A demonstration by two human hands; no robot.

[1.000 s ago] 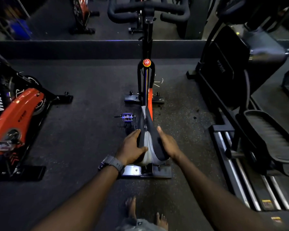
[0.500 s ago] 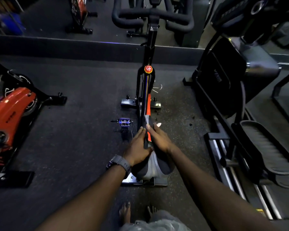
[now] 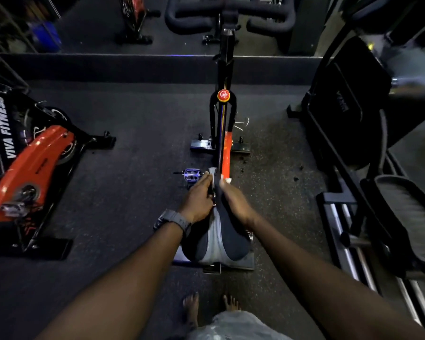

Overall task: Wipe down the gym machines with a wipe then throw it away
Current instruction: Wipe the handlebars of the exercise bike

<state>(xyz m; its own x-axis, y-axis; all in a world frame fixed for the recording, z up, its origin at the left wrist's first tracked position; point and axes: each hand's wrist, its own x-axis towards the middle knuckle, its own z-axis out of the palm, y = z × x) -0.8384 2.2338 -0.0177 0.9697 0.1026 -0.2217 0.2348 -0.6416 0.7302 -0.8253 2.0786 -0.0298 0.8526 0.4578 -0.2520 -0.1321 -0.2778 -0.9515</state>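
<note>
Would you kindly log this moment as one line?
stage: wiping saddle nose | left hand: on nose | right hand: on nose | wipe: under right fingertips

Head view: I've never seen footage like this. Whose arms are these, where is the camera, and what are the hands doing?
The camera sits on a person's head, looking down at their own arms. They stand barefoot behind a spin bike's saddle. The left hand and right hand clasp the saddle's narrow nose from either side. Something white, probably the wipe, shows at the right hand's fingertips. A second bike stands to the left and an elliptical to the right, on a dark floor.
</note>
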